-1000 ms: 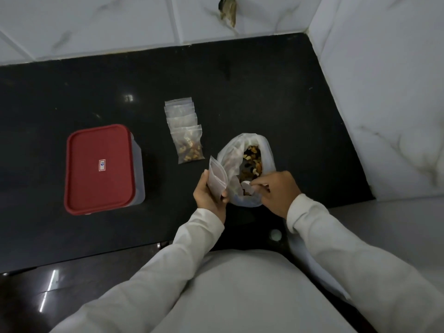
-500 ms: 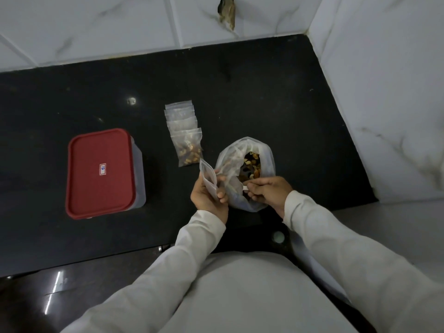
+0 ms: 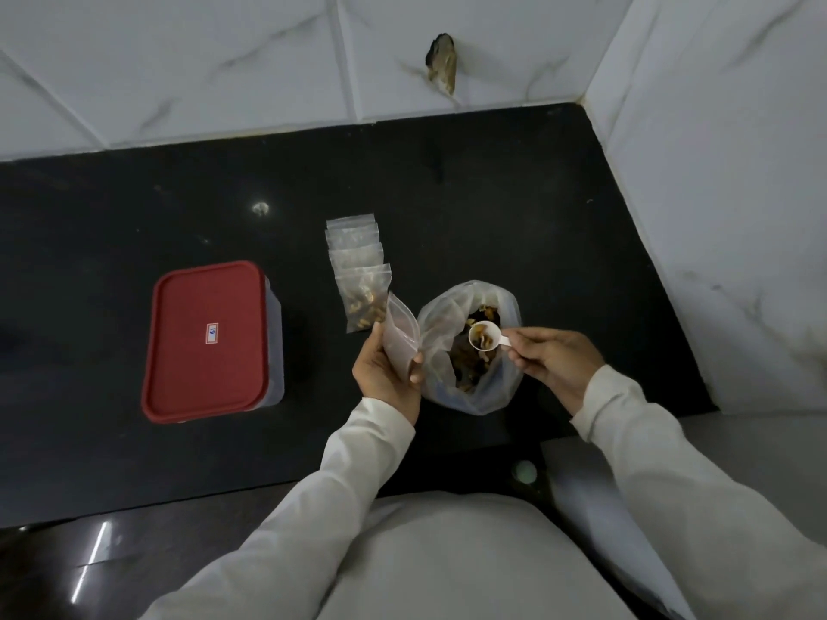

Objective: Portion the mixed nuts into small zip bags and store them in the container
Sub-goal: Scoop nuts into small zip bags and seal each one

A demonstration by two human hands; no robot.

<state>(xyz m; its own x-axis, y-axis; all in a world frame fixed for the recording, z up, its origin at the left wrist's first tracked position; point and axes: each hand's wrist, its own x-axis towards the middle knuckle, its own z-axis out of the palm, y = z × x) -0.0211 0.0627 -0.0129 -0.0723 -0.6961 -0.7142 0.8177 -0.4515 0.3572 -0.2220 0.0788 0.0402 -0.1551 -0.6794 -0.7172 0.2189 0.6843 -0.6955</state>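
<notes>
**Two hands, one loaded scoop above the open nut bag**

Head view. The left hand [image 3: 387, 373] grips a small clear plastic zip bag [image 3: 402, 335], thumb curled over its near face and fingertips wrapped round its right edge. The bag's long axis runs from the palm up and away from the person, and its far end points at the nearest pouch in an overlapping row of filled small zip bags [image 3: 360, 270] lying just past the fingertips. Whether its mouth is parted cannot be told.

The right hand [image 3: 552, 364] pinches the handle of a small white plastic scoop [image 3: 485, 337] between thumb and forefinger. The scoop's long axis lies crosswise: the handle is at the fingers, and the bowl points toward the left hand, face up and holding a few nuts. It hangs over the open mouth of a large clear plastic bag [image 3: 436, 333], which stands between the two hands with mixed nuts [image 3: 470, 373] inside.

Well out from the left knuckles, across a bare strip of black stone countertop [image 3: 492, 208], sits a rectangular clear container with a red lid [image 3: 206, 342], closed, its long axis running away from the person. Open counter stretches beyond both sets of fingertips to the white marble-tiled back wall [image 3: 179, 60]. The side wall [image 3: 716, 172] meets the counter not far outside the right hand, and the counter's front edge passes under the forearms.
</notes>
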